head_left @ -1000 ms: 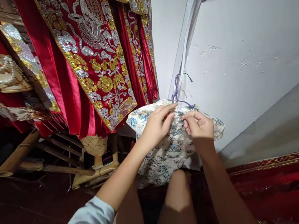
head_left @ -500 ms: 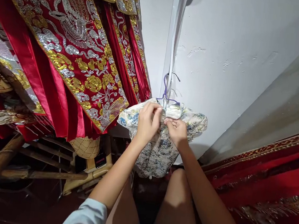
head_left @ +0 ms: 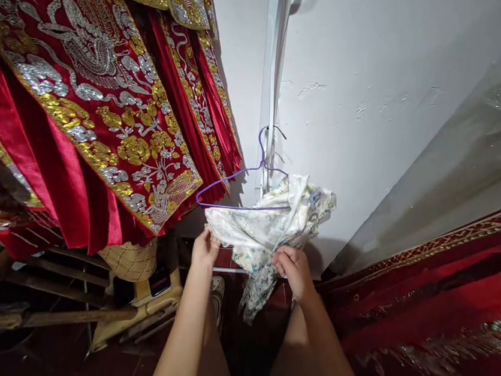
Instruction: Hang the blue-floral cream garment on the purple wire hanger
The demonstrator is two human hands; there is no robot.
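A purple hanger (head_left: 221,186) hangs by its hook against the white wall, its left arm bare. The patterned white garment (head_left: 268,229), with blue and yellow print, stays over the hanger's right arm and sags below it. My left hand (head_left: 206,246) pinches the garment's left end, just under the bare hanger arm. At the garment's middle, my right hand (head_left: 290,266) is closed on the gathered cloth. The fabric stretches between both hands, and its lower part dangles in a twisted bunch.
Red embroidered cloth (head_left: 138,145) with gold and silver sequins hangs on the left. Below it stands a bamboo frame (head_left: 147,303) beside a woven basket (head_left: 131,259). More red fringed fabric (head_left: 451,331) is on the right. A shoe (head_left: 217,296) is on the floor.
The garment's left side has come off the hanger, baring its purple arm. My left hand has moved left and down with the cloth; my right hand has moved lower. The view has shifted slightly.
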